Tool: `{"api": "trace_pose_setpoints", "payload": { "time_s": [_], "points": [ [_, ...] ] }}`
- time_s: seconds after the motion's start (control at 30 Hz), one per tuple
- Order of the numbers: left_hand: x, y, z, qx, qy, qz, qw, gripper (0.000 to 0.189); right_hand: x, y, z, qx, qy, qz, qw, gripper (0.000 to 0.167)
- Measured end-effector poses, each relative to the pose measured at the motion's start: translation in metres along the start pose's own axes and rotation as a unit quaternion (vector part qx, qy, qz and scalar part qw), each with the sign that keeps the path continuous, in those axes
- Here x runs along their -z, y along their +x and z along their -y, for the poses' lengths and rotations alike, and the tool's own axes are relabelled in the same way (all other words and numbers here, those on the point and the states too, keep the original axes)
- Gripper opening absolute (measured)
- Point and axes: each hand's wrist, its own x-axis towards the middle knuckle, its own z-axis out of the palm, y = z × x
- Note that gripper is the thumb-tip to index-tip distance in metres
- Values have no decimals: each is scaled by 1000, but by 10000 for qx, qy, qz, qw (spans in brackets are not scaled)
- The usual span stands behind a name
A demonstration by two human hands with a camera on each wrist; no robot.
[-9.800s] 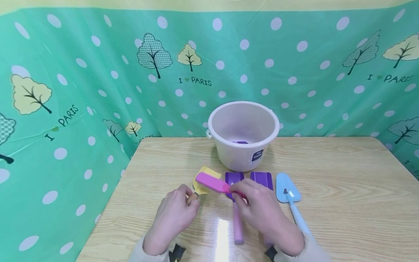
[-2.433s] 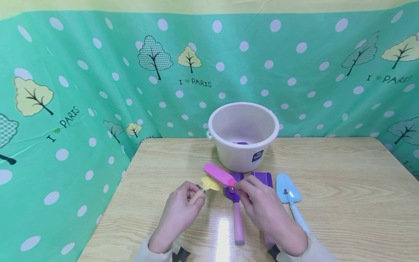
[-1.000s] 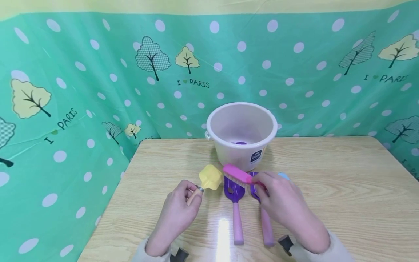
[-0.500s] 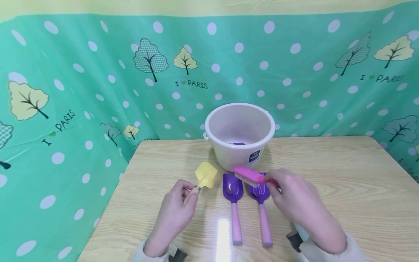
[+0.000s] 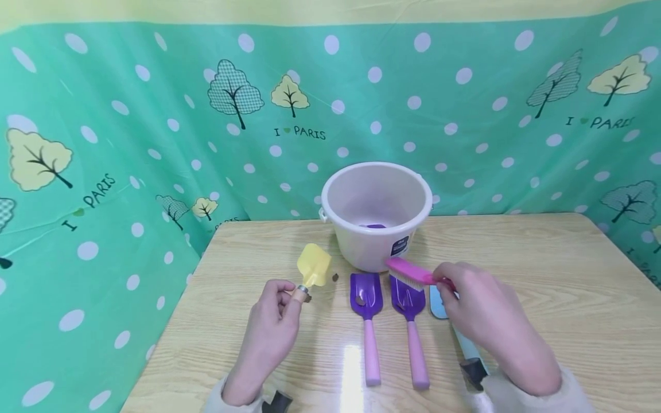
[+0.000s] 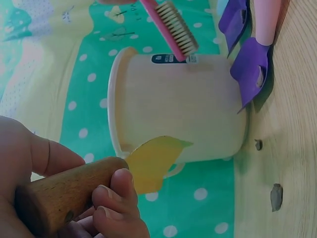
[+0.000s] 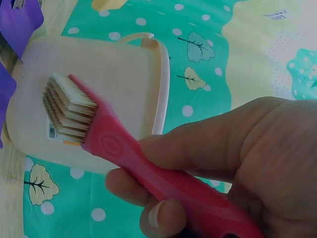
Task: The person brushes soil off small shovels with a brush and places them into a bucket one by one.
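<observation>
My left hand (image 5: pixel 272 318) grips the wooden handle of a small yellow trowel (image 5: pixel 313 265), whose blade points away from me above the table, left of the bucket. In the left wrist view its round wooden handle (image 6: pixel 74 191) lies in the curled fingers. My right hand (image 5: pixel 477 295) pinches the handle of a pink brush (image 5: pixel 410 269). The brush hangs bristles down over the right one of two purple shovels, in front of the bucket. White bristles (image 7: pixel 69 109) show in the right wrist view. Small dark bits (image 5: pixel 335 277) lie on the table near the trowel.
A whitish bucket (image 5: pixel 361 246) with something purple inside stands at the back. Two purple shovels lie before it, the left one (image 5: pixel 366 295) with a dark bit on its blade, the right one (image 5: pixel 417 355) beside it. My right arm partly covers a light blue trowel (image 5: pixel 438 304).
The brush was over the yellow trowel earlier; it has moved right, away from it. The trowel has shifted left and turned its blade forward. Dark bits on the table have come into view.
</observation>
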Motion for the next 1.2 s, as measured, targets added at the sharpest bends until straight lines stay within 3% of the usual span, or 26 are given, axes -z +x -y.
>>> {"api": "trace_pose_setpoints", "payload": {
  "time_s": [0.37,0.77,1.03,1.2],
  "points": [
    [-1,2,0,-116,-114,-385,9991,18,10,1,-12,-366,-22,299,9989,18],
    [6,4,-1,-86,36,-701,9975,29,10,4,-15,-247,-105,64,9996,19],
    [11,11,-5,-631,181,-1260,9899,27,8,7,-20,-281,-125,-74,9995,18],
    [16,20,-12,-932,319,-1389,9854,27,5,8,-26,-253,-155,-166,9994,17]
  ]
}}
